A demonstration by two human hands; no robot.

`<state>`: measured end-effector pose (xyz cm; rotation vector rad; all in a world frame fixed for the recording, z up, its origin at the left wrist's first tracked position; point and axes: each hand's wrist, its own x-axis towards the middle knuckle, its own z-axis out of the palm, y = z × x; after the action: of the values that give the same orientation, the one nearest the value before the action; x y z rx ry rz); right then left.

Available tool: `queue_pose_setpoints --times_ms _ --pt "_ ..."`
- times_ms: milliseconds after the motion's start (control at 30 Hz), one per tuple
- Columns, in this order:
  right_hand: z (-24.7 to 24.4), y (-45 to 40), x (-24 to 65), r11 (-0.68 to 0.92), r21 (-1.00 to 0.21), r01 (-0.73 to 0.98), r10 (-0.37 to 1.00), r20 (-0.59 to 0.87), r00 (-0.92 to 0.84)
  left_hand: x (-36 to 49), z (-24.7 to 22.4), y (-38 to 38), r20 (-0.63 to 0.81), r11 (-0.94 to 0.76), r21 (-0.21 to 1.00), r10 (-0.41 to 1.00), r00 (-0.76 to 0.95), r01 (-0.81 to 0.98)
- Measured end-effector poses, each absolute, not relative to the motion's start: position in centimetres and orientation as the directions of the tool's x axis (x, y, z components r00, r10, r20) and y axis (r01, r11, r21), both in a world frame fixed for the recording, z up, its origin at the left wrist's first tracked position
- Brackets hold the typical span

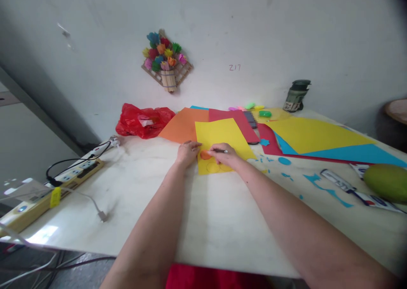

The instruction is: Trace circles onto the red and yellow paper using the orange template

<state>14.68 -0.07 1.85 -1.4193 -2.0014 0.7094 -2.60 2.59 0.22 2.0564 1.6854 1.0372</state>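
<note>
A sheet of yellow paper (219, 132) lies in front of me, with circle outlines drawn along its near edge. My left hand (188, 153) rests at the sheet's left edge, its fingertips on the paper and its fingers lying fairly flat. Between my hands an orange disc (205, 155) lies on the yellow sheet. My right hand (225, 154) is closed around a pen (221, 151), whose tip end is by the disc's right side. Part of the disc and of the drawn circles is covered by my right hand.
Orange paper (182, 125) and red paper (222, 116) lie behind. To the right are blue scraps (284, 161), a glue tube (337, 180), a green mango-like fruit (386, 183) and large yellow paper (321, 134). A red bag (143, 121) and power strip (76, 170) stand left.
</note>
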Motion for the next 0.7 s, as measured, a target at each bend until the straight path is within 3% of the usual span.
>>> queue_pose_setpoints --times_ms 133,233,500,700 --pt "1.2 0.3 14.6 0.311 -0.740 0.597 0.947 0.186 -0.262 -2.6 0.7 2.0 0.316 -0.271 0.389 0.937 0.149 0.881" --pt "1.0 0.3 14.5 0.301 -0.772 0.560 0.950 0.188 -0.251 -2.7 0.8 1.8 0.292 -0.288 0.304 0.935 0.199 0.908" --pt "1.8 -0.5 14.0 0.292 -0.671 0.681 0.954 0.151 -0.261 -2.7 0.8 1.7 0.261 -0.304 0.233 0.935 0.242 0.924" --pt "2.5 -1.0 13.9 0.330 -0.591 0.737 0.944 0.190 -0.270 -2.6 1.4 1.5 0.405 -0.294 0.203 0.894 0.193 0.934"
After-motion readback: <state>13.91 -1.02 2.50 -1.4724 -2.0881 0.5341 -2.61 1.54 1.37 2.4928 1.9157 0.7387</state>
